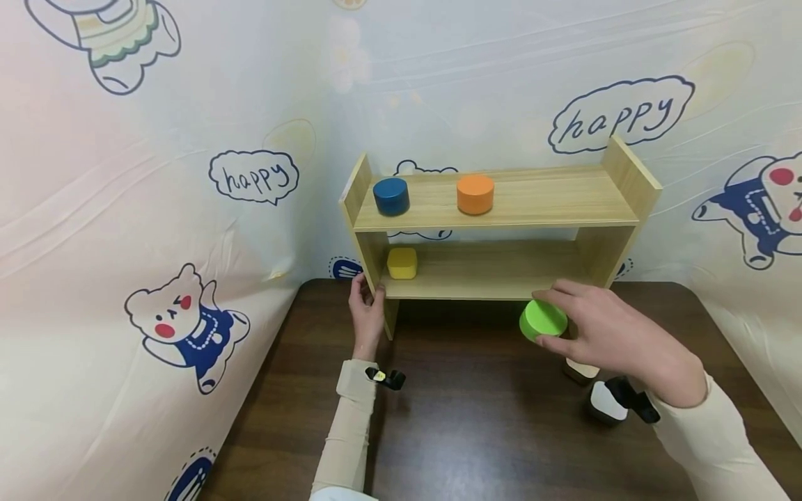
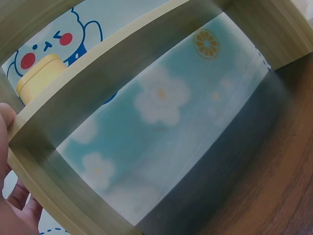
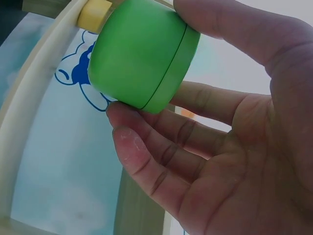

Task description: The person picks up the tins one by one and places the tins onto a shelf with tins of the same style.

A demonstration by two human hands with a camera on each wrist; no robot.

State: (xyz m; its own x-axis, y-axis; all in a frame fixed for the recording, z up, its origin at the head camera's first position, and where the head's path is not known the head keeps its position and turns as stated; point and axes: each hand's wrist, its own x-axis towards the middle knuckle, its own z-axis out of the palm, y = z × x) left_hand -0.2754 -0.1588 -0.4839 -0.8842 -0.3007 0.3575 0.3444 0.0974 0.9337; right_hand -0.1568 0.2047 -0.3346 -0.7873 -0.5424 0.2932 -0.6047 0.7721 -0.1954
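My right hand (image 1: 604,327) pinches a green round block (image 1: 542,320) between thumb and fingers, in front of the lower shelf's right part. The right wrist view shows the green block (image 3: 139,54) against the fingertips of my right hand (image 3: 220,147). With fingers and thumb, my left hand (image 1: 367,313) grips the left side panel of the wooden shelf (image 1: 501,226), low down. In the left wrist view my left hand (image 2: 17,205) is partly cut off at the panel's edge. A yellow block (image 1: 402,263) sits at the lower shelf's left end.
On the top shelf stand a blue round block (image 1: 391,196) at the left and an orange one (image 1: 475,194) nearer the middle. A beige-topped block (image 1: 581,371) and a white-topped block (image 1: 608,403) lie on the dark table (image 1: 470,445), under and beside my right hand and wrist.
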